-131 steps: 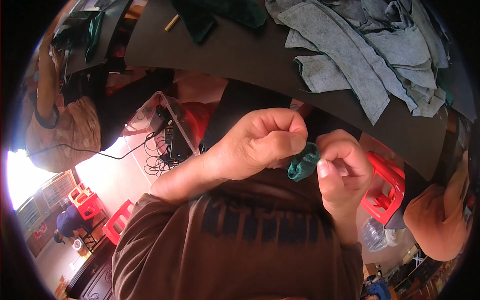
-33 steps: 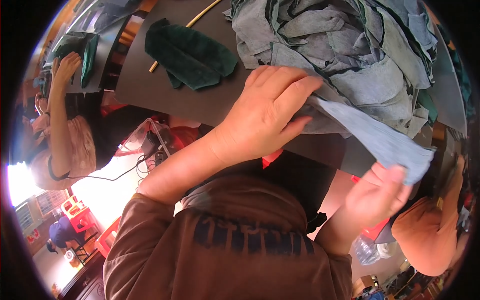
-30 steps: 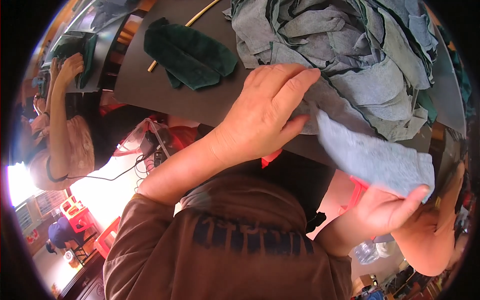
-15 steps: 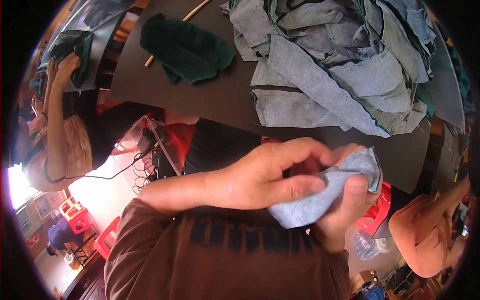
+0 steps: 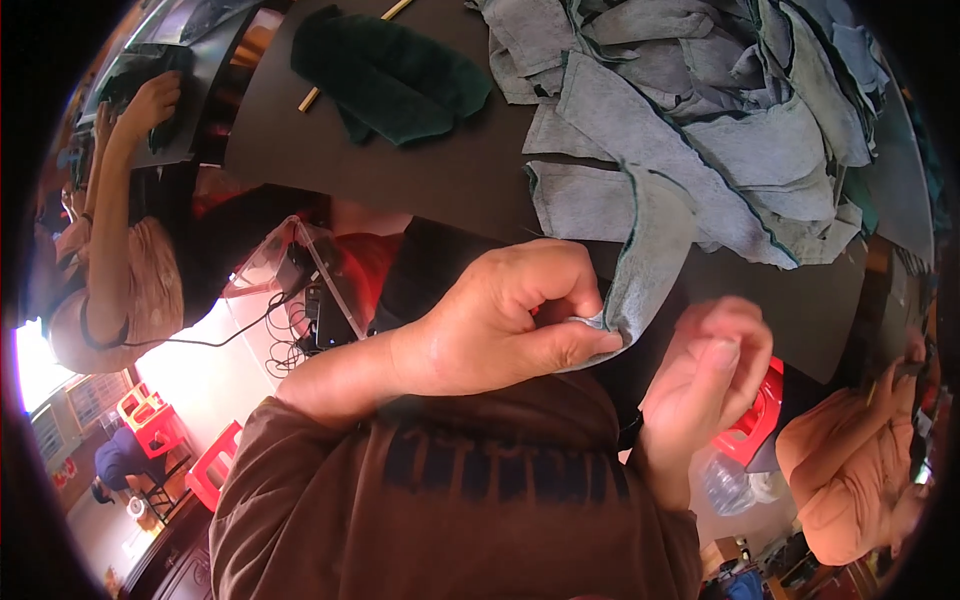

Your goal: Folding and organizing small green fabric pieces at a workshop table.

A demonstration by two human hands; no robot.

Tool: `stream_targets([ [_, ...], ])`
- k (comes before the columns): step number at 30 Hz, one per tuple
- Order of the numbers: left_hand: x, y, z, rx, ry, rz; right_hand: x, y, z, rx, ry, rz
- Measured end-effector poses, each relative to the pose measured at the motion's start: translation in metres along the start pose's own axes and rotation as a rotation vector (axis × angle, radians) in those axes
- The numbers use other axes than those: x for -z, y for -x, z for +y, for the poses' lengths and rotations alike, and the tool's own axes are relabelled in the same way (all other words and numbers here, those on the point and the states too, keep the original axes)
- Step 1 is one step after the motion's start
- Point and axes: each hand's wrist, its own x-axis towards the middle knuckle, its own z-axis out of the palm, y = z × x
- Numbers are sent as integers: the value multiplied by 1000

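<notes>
My left hand [image 5: 500, 320] pinches one end of a grey-blue fabric piece [image 5: 662, 240] with a dark green seam edge. From the thumb and forefinger the piece bends upward, its far end overlapping the heap at the table's near side. My right hand [image 5: 708, 375], a little blurred, is just right of that fabric and apart from it, with loosely curled fingers and nothing visible in them. Beyond both hands is a heap of similar grey fabric pieces [image 5: 750, 145] with dark green edges. A dark green plush fabric piece [image 5: 395, 80] lies farther left.
The dark table [image 5: 280, 150] carries a thin wooden stick [image 5: 308, 100], partly under the green piece. Left of me is a clear plastic box [image 5: 330, 275] beside black cables. Co-workers sit at the far left [image 5: 140, 290] and right [image 5: 840, 470]. Red plastic stools [image 5: 755, 415] stand around.
My right hand has let go of the fabric and drawn away from it. The piece, earlier bunched between both hands, now stretches upward from my left hand toward the heap.
</notes>
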Motion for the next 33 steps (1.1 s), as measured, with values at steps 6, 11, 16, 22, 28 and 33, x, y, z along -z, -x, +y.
stream_targets([
  [6, 0, 1, 7, 179, 34, -32, -13, 12, -20, -320, -107, -298],
  [11, 1, 4, 4, 63, 15, -95, -18, 6, -25, -473, -78, -350],
  [16, 6, 12, 5, 202, 208, -114, -16, 7, -21, -419, 20, -374],
  [22, 3, 9, 1, 36, -93, 23, -13, 10, -20, -382, 21, -387],
  [28, -9, 8, -14, -272, -290, 109, -16, 8, -7, -341, -12, -329],
  [33, -3, 5, -18, -742, -586, 190, -20, 9, -5, -323, -90, -333],
])
